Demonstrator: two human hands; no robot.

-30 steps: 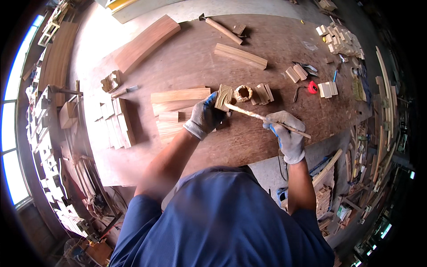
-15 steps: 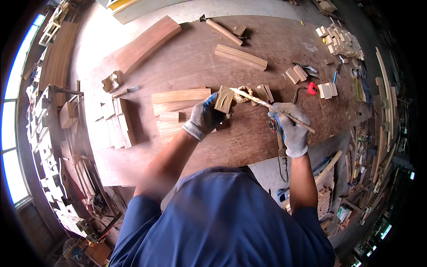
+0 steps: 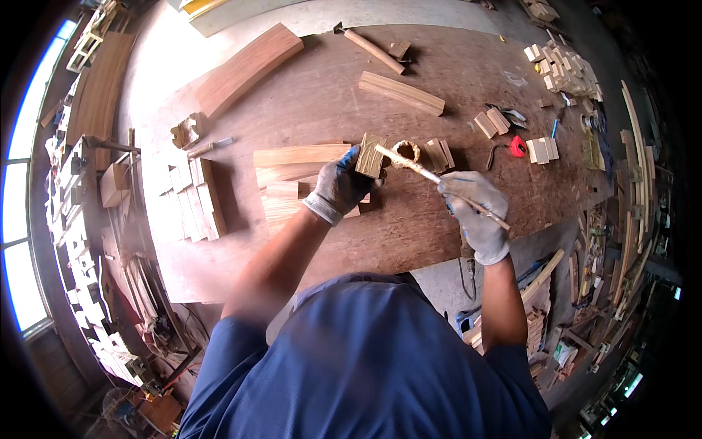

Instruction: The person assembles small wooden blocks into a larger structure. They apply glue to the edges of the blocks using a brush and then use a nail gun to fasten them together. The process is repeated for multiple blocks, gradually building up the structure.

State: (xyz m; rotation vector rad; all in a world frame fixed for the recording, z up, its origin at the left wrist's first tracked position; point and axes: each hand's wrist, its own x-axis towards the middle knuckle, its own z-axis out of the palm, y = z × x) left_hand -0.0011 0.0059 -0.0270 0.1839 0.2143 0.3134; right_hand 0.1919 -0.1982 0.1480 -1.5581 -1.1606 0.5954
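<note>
Gloved hands at work here, knit gloves in greyish white with some blue on the palm side. The left hand [image 3: 338, 189] is pinching a block [image 3: 371, 156] by its edge, roughly mid-frame. It's a chunky wooden thing, tilted, with the up-facing side smeared in streaky, yellowish-brown goo. The right hand [image 3: 477, 212] has its fingers closed around a thin stick [image 3: 421, 170], pale and crusty toward the tip. That tip is right at the block's face, but I can't tell if it's actually touching.

Just right of the block there's a round pot [image 3: 417, 152] with a lumpy, caked rim. The stick crosses in front, so the contents are hard to make out. Next to it sit some small grooved offcuts [image 3: 439, 155].

Smooth, straight-grained boards [image 3: 292, 155] lie left of centre, partly covered by the left hand. The bench [image 3: 409, 227] is scuffed brown sheet, its near edge cut off by the wearer's blue shirt [image 3: 365, 358]. A dark cord [image 3: 462, 282] dangles below the right wrist; whatever it's attached to is mostly hidden.
</note>
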